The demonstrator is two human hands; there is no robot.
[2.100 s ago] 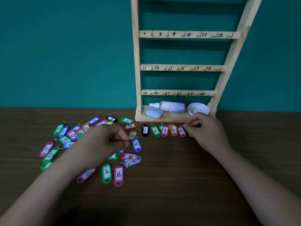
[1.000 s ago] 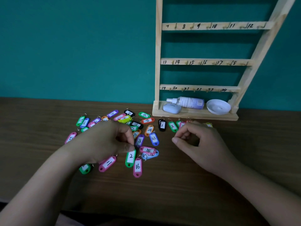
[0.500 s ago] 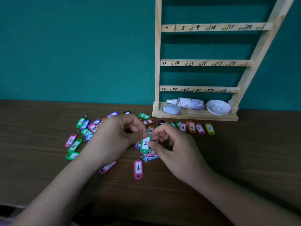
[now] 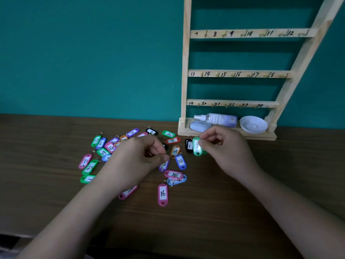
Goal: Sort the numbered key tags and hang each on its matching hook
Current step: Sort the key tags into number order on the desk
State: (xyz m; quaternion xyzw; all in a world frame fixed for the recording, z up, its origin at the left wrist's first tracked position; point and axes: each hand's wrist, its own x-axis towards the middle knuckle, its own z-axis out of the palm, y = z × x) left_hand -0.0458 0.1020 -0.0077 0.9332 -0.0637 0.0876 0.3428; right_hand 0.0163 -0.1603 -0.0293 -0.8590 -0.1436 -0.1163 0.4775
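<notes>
Well to the left of the wooden rack (image 4: 184,71), on the brown table (image 4: 186,230), many coloured key tags lie scattered. Farthest from the rack are a pink tag 12 (image 4: 85,161) and a green tag 17 (image 4: 96,141), with other tags close around them, some overlapping.

Nearer to the rack, the left hand (image 4: 134,161) is over this heap and hides part of it. Its fingers are curled and the thumb tip meets the forefinger just above a purple tag (image 4: 164,165). I cannot tell if it pinches something there.

Between this hand and the rack lie an orange tag 24 (image 4: 175,151) and a blue tag 23 (image 4: 180,161), almost touching. Farther out from the rack a pink tag 16 (image 4: 163,194) lies alone.

Just in front of the rack's left corner, a black tag 1 (image 4: 189,145) lies flat. Right beside it is a green tag (image 4: 197,148), which the right hand (image 4: 224,152) pinches at its upper end between thumb and fingertips. The number on it is blurred. The hand is in front of the rack's base.

On the rack's bottom shelf I see a pale blue case (image 4: 198,126), a spray bottle (image 4: 220,119) lying on its side, and a white dish (image 4: 253,124). The three rails above have hooks numbered 7 to 24, and no tag hangs on them.
</notes>
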